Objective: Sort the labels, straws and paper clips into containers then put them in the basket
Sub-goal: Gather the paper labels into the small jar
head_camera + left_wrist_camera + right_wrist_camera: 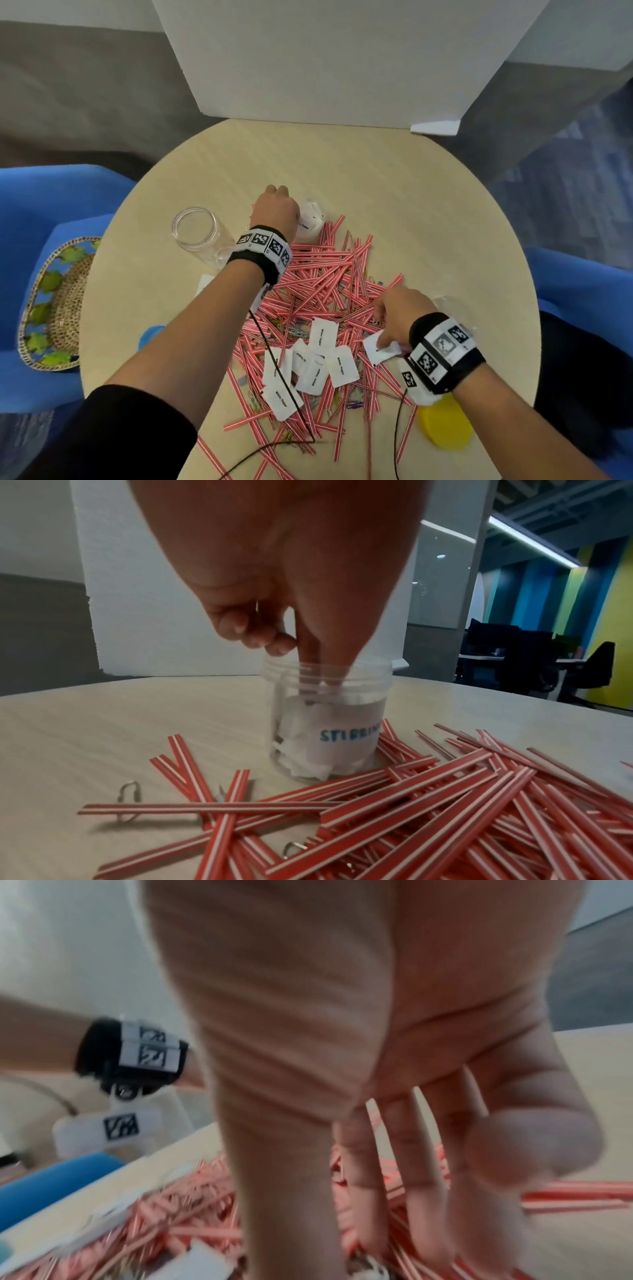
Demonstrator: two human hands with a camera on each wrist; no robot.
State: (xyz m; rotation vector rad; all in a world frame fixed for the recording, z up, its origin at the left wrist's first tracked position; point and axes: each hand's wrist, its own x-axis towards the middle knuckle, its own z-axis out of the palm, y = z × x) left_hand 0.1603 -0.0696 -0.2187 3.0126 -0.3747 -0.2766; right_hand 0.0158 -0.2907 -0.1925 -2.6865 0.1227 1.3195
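Head view is showing a round table (376, 178) heaped with red-and-white straws (325, 274), far too many to count, lying crossed over one another. White labels (322, 335) are sitting on the near part of the heap; about eight are showing flat, with more already crumpled inside the jar (325, 723) at the far edge of the pile. Paper clips (297, 330) are peeking out between straws, only a handful visible, two or three more lying bare in the left wrist view. Left hand (275, 209) is reaching over that jar, fingers (308, 645) dipping past the rim and pressed together; whether they are pinching a label I cannot tell. Right hand (399, 315) is coming down on a label (378, 347) at the pile's right side, thumb and finger seeming to nip its edge, though the right wrist view is blurring. An empty jar (200, 233) is standing at left, two lids, blue (150, 334) and yellow (445, 425), lying near, and one basket (51, 301) is resting on the blue seat off the table. Labels are likely being light, limp and best lifted by a corner; straws stiff, slick, better gathered in bundles by the middle; clips small and tangling, needing fingertip pinches.
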